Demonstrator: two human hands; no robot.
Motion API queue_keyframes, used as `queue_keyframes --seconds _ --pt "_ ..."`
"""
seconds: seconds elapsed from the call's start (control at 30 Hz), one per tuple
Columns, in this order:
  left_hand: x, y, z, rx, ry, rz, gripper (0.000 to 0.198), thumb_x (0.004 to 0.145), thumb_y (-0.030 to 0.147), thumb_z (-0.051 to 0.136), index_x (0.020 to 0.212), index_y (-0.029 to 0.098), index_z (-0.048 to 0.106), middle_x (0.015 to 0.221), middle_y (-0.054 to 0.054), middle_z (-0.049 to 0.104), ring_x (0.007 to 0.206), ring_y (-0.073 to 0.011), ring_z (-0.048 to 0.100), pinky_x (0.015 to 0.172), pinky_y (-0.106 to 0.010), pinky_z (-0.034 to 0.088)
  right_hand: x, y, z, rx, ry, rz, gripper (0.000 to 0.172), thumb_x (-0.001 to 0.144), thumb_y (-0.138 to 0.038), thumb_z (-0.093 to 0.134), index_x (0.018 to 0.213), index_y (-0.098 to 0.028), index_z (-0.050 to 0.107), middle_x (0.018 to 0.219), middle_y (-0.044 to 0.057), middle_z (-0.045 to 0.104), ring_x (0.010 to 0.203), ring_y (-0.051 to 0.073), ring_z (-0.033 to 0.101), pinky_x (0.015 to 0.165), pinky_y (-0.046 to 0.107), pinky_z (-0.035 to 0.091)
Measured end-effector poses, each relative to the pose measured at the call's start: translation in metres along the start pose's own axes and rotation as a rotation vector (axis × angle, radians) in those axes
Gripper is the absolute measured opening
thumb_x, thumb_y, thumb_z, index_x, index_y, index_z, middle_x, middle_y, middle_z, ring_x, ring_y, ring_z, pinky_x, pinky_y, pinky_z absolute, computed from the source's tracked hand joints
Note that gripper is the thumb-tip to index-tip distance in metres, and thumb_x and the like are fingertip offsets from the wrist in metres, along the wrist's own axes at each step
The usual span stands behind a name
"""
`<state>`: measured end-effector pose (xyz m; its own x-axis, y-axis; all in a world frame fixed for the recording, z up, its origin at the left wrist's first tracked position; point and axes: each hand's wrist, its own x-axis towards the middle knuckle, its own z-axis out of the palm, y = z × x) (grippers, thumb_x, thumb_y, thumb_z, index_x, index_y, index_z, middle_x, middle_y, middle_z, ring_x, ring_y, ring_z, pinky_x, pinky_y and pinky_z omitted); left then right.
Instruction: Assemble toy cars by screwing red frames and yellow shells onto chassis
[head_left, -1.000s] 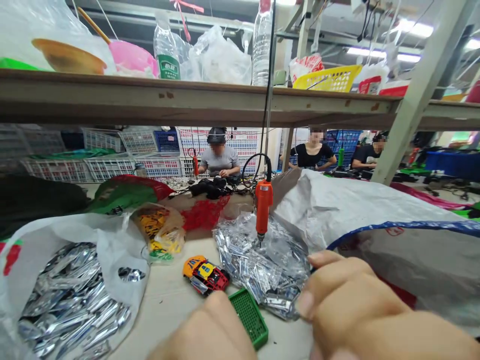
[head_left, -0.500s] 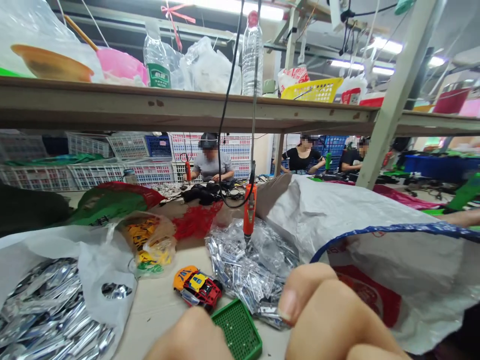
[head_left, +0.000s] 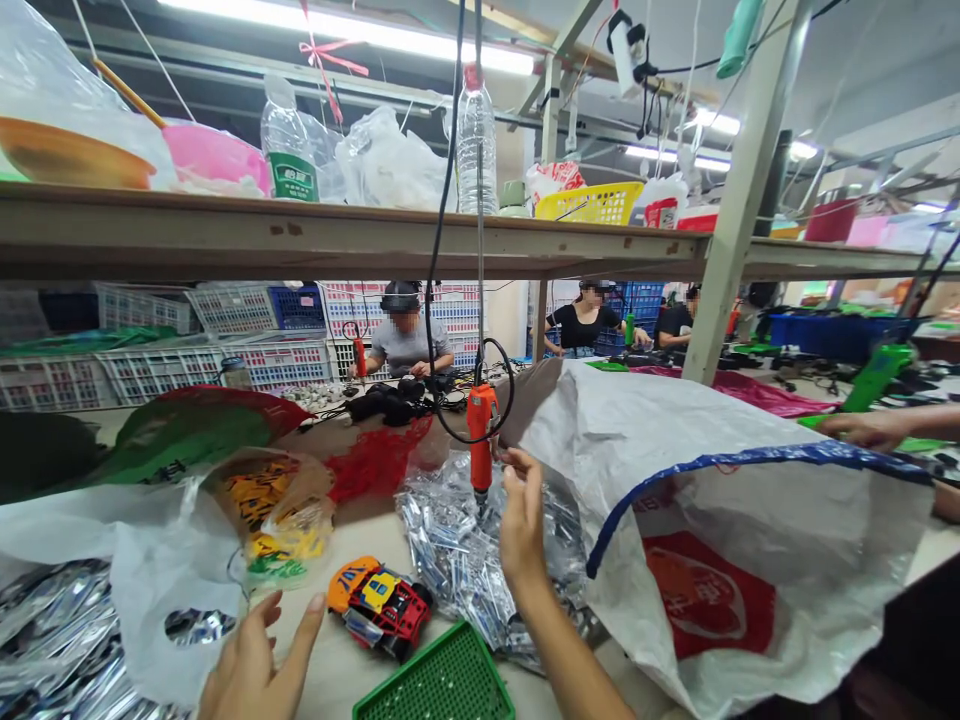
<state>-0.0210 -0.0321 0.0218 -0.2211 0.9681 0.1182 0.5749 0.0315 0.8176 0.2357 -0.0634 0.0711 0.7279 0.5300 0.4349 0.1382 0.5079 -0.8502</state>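
My left hand (head_left: 259, 660) is at the lower left with thumb and fingers spread, holding nothing. Just right of it lies a toy car (head_left: 381, 603) in orange, yellow and red, apart from the fingertips. My right hand (head_left: 523, 520) is raised beside an orange electric screwdriver (head_left: 481, 435), which hangs tip down on a cable. Its fingers are apart and not wrapped round the tool; whether a fingertip touches it I cannot tell. Below the screwdriver is a heap of silvery plastic parts (head_left: 469, 575) in clear film. A green perforated tray (head_left: 439, 680) sits between my hands.
A white bag (head_left: 142, 560) of shiny parts stands at left, with a bag of yellow parts (head_left: 281, 505) behind it. A large white sack (head_left: 825, 560) gapes at right. A loaded shelf (head_left: 360, 240) crosses overhead. Other people work beyond; a co-worker's arm (head_left: 892, 425) reaches in at right.
My hands have moved apart from close in front of the camera: the right forward to the screwdriver, the left down and leftward, now spread. The view has shifted, showing more of the tray.
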Motion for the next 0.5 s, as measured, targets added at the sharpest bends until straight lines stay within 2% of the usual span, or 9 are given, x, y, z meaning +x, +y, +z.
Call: queue_keyframes --seconds 0.07,0.13,0.23,0.37,0.5 --pt "0.008 -0.009 0.016 0.032 -0.11 -0.04 0.121 0.058 0.089 0.039 0.138 -0.001 0.045 0.124 -0.031 0.068 0.122 -0.0484 0.064 0.113 -0.059 0.041 0.008 0.019 0.009 0.016 -0.068 0.087 0.047 0.089 -0.061 0.056 0.117 -0.023 0.062 0.125 0.011 0.069 0.123 0.028 0.059 0.107 0.044 0.043" --pt "0.01 -0.014 0.031 0.02 -0.188 -0.036 0.118 0.067 0.086 0.036 0.143 -0.003 0.038 0.109 -0.025 0.074 0.118 -0.0457 0.067 0.112 -0.057 0.042 0.009 0.03 0.012 0.042 -0.113 0.118 0.049 0.092 -0.063 0.053 0.118 -0.023 0.064 0.127 0.01 0.07 0.129 0.026 0.058 0.111 0.043 0.042" --pt "0.006 -0.011 0.043 0.018 -0.194 -0.002 0.111 0.076 0.083 0.033 0.145 -0.003 0.035 0.095 -0.019 0.077 0.109 -0.0444 0.072 0.106 -0.056 0.045 0.006 0.032 0.011 0.084 -0.154 0.116 0.051 0.094 -0.066 0.05 0.121 -0.025 0.065 0.13 0.007 0.07 0.131 0.024 0.058 0.114 0.04 0.041" --pt "0.0 -0.003 0.047 0.015 -0.214 0.001 0.112 0.077 0.081 0.034 0.145 -0.008 0.032 0.089 -0.018 0.077 0.106 -0.044 0.073 0.103 -0.054 0.047 0.005 0.025 0.005 0.112 -0.265 0.037 0.05 0.09 -0.065 0.059 0.121 -0.026 0.066 0.119 0.006 0.072 0.115 0.023 0.065 0.104 0.037 0.049" --pt "0.008 -0.007 0.046 -0.034 -0.24 0.009 0.106 0.075 0.08 0.039 0.142 -0.002 0.037 0.085 -0.014 0.078 0.104 -0.0422 0.074 0.101 -0.052 0.049 0.001 0.021 0.004 0.13 -0.4 -0.007 0.049 0.088 -0.057 0.067 0.124 -0.024 0.065 0.109 0.006 0.073 0.097 0.022 0.067 0.092 0.035 0.052"
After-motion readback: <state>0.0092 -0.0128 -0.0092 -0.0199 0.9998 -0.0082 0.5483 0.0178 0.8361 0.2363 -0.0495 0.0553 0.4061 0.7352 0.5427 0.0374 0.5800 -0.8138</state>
